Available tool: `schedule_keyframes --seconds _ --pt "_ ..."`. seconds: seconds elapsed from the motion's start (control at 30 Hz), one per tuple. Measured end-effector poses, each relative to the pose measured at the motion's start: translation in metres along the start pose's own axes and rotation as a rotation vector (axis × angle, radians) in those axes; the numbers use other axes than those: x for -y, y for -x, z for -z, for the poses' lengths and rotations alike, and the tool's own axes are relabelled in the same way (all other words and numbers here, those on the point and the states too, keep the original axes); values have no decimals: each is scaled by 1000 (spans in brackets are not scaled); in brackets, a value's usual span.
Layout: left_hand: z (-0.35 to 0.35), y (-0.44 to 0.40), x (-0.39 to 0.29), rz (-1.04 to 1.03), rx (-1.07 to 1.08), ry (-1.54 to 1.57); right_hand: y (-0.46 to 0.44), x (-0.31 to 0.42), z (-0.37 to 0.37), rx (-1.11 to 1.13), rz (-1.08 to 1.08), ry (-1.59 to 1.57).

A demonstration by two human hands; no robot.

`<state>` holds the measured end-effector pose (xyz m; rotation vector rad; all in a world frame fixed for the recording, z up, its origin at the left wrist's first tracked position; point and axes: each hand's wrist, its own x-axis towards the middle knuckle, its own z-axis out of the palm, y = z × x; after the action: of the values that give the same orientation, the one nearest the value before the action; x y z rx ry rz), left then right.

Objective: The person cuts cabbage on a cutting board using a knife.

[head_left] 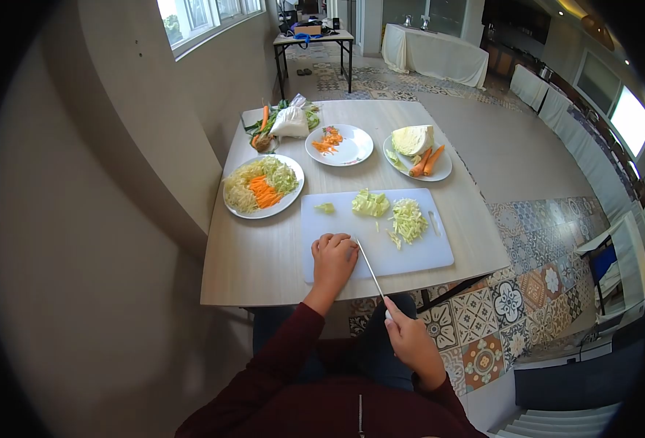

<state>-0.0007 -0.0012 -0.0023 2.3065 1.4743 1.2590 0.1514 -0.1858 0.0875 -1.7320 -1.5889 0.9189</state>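
My right hand point(412, 339) grips the handle of a kitchen knife point(370, 270), its thin blade pointing away from me with the tip close to my left fingers. On the white cutting board point(417, 259), my left hand point(334, 257) presses down with curled fingers; whatever lies under them is hidden. Shredded cabbage point(409, 220) lies in a heap on the board's right side. Beside it rests a stack of cut cabbage leaves point(370, 203), and a small cabbage piece point(325, 208) sits farther left.
Behind the board, a plate point(298, 191) bears shredded vegetables, a second plate point(355, 153) carrot peelings, and a third point(447, 172) a cabbage chunk point(412, 139) and carrots point(428, 162). A white plastic bag point(290, 122) with vegetables stands at the far left corner. The wall is close on the left.
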Motion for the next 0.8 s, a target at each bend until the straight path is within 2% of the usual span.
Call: schedule_keyframes --seconds 0.37,0.57,0.8 --pt "-1 3 2 -3 -2 42 -17 -2 -11 -49 32 73" --pt "-2 3 4 27 9 55 -10 -13 -12 -45 4 -103" --pt "0 2 3 48 4 67 -8 -7 -12 -42 42 -117"
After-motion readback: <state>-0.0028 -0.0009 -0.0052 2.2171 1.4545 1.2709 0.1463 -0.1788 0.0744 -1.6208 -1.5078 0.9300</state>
